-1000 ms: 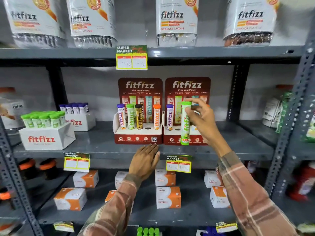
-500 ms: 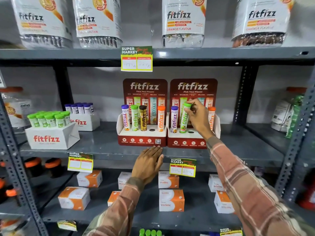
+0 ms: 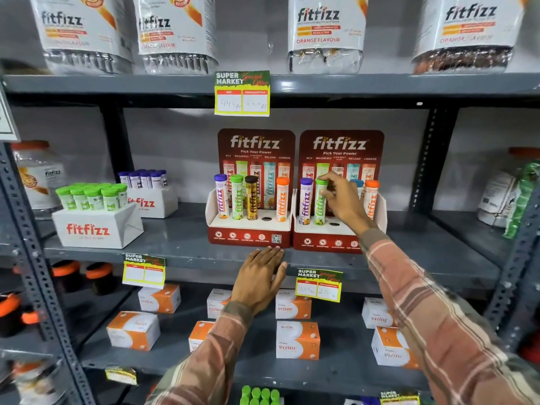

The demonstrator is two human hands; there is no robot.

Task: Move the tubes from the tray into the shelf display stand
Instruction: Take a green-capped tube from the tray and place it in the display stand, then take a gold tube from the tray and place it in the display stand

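Shelf [image 3: 187,252]: grey metal, middle tier; carried both display stands and two white trays off to the left.
Right stand [image 3: 340,226]: red and white, five holes in a row; purple tube at far left, green tube next, one empty hole just right of the green, blue and orange caps partly hidden behind the hand.
Left stand [image 3: 248,226]: touching the right stand's left side; four tubes seated upright, fourth hole open.
Near tray [image 3: 98,226]: white box well left of both stands, packed with green-capped tubes [image 3: 93,197]; likely source for the next pick, a judgement only.
Far tray [image 3: 153,201]: behind the near one, held purple-capped tubes.
Right hand [image 3: 343,203]: reached up over the right stand, wrist low, fingers [image 3: 328,185] pinched narrow on the cap and upper body of the green tube.
Left hand [image 3: 258,276]: flat on the shelf's front lip below the left stand, fingers spread, holding nothing.
Green tube [image 3: 320,201]: long axis vertical, base down in the second hole, apparently seated; stood directly left of the palm, cap under the fingertips.
Key relation: tube upright and in its hole, so release called for opening straight away to the right without tipping it.
Nearer hand for trays: left, already on that side.
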